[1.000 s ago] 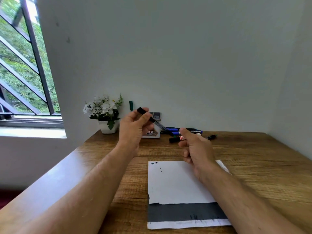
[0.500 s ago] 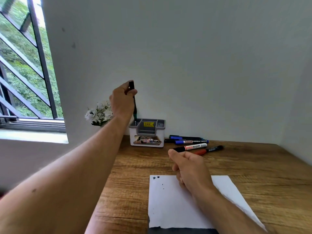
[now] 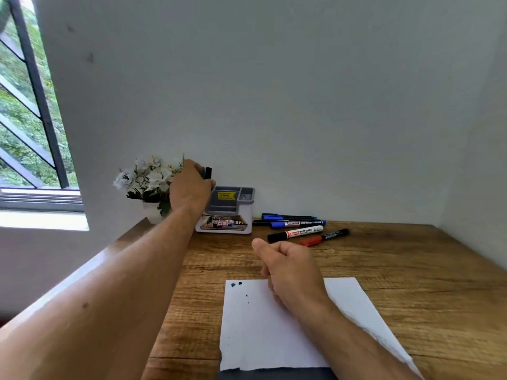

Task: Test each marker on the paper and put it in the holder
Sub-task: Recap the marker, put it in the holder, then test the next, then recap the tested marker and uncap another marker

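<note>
My left hand (image 3: 189, 187) reaches to the left end of the grey and white holder (image 3: 229, 212) at the back of the desk. Its fingers close on the top of a black marker (image 3: 209, 172) standing upright in the left compartment, beside a green marker (image 3: 203, 174). My right hand (image 3: 290, 270) hovers in a loose fist over the top edge of the white paper (image 3: 260, 325), with nothing visible in it. Small dark test marks (image 3: 236, 284) sit in the paper's upper left corner. Several markers lie right of the holder: a blue one (image 3: 297, 223), a white-board one (image 3: 296, 233), a red-and-black one (image 3: 326, 237).
A white pot of white flowers (image 3: 148, 182) stands just left of the holder, behind my left hand. The wooden desk (image 3: 411, 270) meets walls at the back and right. A barred window (image 3: 30, 119) is at the far left.
My left hand carried the black marker from mid-air above the desk to the holder and lowered it into the left compartment. My right hand stayed over the paper.
</note>
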`<state>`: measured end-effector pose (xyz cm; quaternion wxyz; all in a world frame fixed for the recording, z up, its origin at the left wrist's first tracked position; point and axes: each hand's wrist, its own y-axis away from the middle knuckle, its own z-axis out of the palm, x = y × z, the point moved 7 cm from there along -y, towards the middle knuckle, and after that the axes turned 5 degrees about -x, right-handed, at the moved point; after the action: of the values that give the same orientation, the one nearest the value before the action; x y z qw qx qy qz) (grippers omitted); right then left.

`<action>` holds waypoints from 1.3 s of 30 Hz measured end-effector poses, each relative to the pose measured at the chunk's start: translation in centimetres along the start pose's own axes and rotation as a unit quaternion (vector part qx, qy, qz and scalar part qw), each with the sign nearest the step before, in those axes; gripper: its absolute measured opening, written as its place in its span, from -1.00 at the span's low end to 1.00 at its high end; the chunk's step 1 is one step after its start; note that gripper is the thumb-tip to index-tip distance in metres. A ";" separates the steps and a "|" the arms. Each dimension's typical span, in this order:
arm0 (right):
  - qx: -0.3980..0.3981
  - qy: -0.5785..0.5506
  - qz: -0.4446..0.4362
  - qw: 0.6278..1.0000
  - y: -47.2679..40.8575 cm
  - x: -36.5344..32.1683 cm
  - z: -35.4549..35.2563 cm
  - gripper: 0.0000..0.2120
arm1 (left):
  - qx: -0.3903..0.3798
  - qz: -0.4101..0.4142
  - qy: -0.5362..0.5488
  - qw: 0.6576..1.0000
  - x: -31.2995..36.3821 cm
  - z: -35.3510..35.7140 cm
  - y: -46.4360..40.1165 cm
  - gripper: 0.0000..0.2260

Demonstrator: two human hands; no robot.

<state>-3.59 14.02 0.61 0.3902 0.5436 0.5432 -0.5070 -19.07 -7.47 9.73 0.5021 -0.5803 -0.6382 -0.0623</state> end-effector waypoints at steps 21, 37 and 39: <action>0.012 0.018 -0.010 1.000 0.4 -1.0 -0.9 -0.70 | -0.016 0.140 -0.011 0.990 3.3 0.4 4.0 -0.82; -0.171 0.270 -0.190 0.928 2.7 -2.9 0.9 -0.74 | -0.324 0.188 -0.086 0.923 6.5 8.2 10.6 -0.89; -0.156 0.265 -0.182 0.934 2.1 -2.6 0.5 -0.75 | -0.346 0.201 -0.079 0.913 6.7 8.6 10.9 -0.87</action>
<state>-1.33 12.76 2.77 0.2134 0.4827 0.7884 -0.3161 -14.02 6.21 4.82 0.2200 -0.8368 -0.4841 -0.1304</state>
